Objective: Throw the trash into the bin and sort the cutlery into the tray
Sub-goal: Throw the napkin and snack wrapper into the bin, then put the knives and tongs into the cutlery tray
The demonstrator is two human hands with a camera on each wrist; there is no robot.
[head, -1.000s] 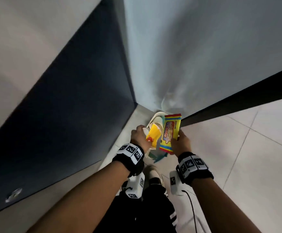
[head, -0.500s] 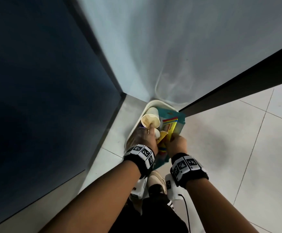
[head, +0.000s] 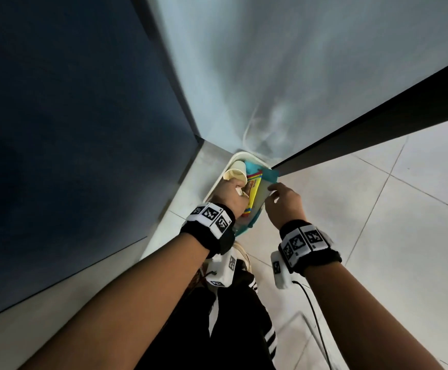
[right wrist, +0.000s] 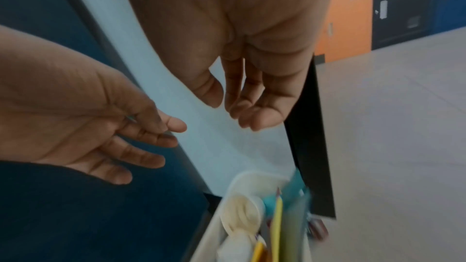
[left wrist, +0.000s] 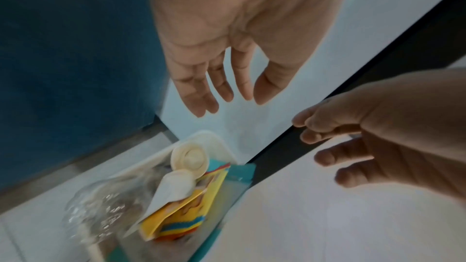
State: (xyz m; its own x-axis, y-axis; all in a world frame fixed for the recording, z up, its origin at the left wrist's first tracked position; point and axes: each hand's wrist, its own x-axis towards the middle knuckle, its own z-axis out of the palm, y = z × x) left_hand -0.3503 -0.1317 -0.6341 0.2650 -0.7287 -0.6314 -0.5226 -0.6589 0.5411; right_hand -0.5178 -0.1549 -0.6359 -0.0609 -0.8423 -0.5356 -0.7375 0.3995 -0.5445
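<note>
Both your left hand (left wrist: 221, 51) and right hand (right wrist: 247, 63) hang open-fingered and empty over the bin (left wrist: 216, 140), wrappers (left wrist: 191, 212) dropped inside.

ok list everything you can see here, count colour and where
bin: one, white, on the floor in the corner, against the wall
paper cups: two, cream, on top of the trash at the bin's far end
snack wrapper: one, yellow with red and blue, lying in the bin
teal packet: one, teal, poking over the bin's right rim
clear plastic: one crumpled piece, at the bin's near left
lockers: orange and blue, far across the tiled floor
wristbands: two, black with white markers
left hand: open, empty, above the bin
right hand: open, empty, above the bin
</note>
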